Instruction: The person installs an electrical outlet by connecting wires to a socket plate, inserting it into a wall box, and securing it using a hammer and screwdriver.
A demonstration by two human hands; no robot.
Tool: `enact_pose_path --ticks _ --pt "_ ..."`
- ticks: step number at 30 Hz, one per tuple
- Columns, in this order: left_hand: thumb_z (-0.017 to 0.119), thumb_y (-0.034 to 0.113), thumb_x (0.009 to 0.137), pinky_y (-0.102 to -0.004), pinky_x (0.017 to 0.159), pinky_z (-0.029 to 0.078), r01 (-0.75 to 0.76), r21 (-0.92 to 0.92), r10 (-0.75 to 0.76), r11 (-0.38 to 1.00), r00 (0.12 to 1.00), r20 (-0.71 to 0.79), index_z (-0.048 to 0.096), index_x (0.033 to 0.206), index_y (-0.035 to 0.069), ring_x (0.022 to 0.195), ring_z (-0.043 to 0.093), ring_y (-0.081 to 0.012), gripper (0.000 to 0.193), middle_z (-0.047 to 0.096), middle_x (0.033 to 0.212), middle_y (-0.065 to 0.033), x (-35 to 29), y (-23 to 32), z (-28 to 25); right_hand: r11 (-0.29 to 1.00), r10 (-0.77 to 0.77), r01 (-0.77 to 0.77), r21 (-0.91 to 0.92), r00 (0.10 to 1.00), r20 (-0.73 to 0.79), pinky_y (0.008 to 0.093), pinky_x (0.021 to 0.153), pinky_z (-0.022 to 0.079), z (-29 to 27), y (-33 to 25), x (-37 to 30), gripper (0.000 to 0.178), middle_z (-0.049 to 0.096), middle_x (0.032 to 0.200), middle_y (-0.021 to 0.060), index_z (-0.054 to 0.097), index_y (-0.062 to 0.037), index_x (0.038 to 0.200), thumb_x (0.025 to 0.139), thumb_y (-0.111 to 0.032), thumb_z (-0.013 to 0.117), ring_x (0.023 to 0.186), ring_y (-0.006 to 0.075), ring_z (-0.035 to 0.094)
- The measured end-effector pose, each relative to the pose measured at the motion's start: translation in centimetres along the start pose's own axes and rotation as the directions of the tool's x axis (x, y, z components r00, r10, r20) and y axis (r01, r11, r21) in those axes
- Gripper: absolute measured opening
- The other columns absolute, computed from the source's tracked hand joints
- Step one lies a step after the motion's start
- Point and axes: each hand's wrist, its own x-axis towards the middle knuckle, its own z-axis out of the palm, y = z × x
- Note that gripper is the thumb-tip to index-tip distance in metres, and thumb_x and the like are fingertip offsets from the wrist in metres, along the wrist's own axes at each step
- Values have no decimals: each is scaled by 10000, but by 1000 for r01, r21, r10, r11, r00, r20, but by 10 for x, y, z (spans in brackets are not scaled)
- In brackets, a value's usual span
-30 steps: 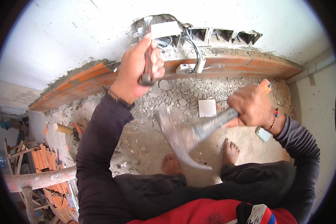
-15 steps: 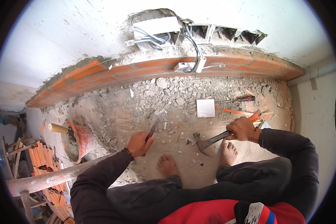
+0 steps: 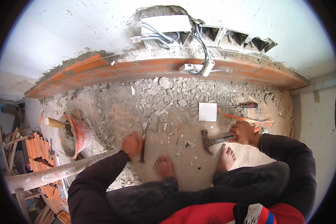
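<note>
My left hand (image 3: pixel 132 145) is closed round a thin, dark chisel (image 3: pixel 143 145). The tool's flat pale end points away from me, and its other end comes down beside my left foot. In my right hand (image 3: pixel 243 133) is a claw hammer (image 3: pixel 209 142) with a dark metal head and a worn grey shaft. Its head hangs just above the dusty floor, left of the hand and in front of my right foot. A white square tile (image 3: pixel 207 112) lies on the floor beyond the hammer. To its right rests a screwdriver (image 3: pixel 249 105) with a red and black handle.
Broken rubble (image 3: pixel 164 93) lies along a low brick course (image 3: pixel 138 67). Above it, cables hang from a white box (image 3: pixel 166 24) in the broken wall. A red bucket (image 3: pixel 83 136) with a wooden handle inside stands left, near a round pole (image 3: pixel 59 172). Brick pieces (image 3: pixel 37 149) are stacked beyond.
My left hand has shifted left, and the chisel has swung from a slant to nearly straight away from me. The hammer has turned, its shaft lying flatter. The whole view has shifted slightly.
</note>
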Motion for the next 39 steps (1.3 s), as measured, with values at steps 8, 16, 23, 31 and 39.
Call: enact_pose_path --ticks 8,16,23,31,39 --pt "621 385 986 -457 919 432 -413 70 264 908 433 -862 615 1182 25 1014 598 -318 410 666 1080 -147 163 139 -143 1000 26 -20 18 540 -841 393 654 521 -197 -51 139 276 680 808 85 721 -98 918 896 -372 750 726 273 667" --pt "429 483 1063 -525 942 399 -492 82 370 867 522 -769 648 1080 -6 997 597 -406 536 675 852 -191 222 159 -183 980 -99 -114 -162 427 -899 406 689 532 -245 -38 216 222 704 847 43 743 -118 924 927 -334 690 797 304 681" --pt "375 517 1067 -527 718 488 -473 -62 294 879 638 -712 669 967 19 786 629 -469 588 661 761 -227 222 163 -207 985 -35 -140 -98 395 -918 379 603 516 -256 -39 233 235 707 808 56 745 -147 959 952 -371 675 693 290 676" --pt "361 555 1058 -514 702 477 -522 -80 336 849 652 -680 661 863 5 769 620 -471 656 648 747 -236 227 150 -212 994 -28 -84 -68 415 -910 353 580 504 -258 -39 236 257 689 743 75 749 -107 960 956 -358 689 618 248 651" --pt "402 555 1046 -500 699 466 -486 -185 256 854 703 -664 638 767 0 741 614 -452 665 625 705 -233 226 154 -213 1000 -2 19 8 456 -890 301 552 477 -257 -33 238 290 660 692 66 739 -69 969 984 -352 674 566 144 581"
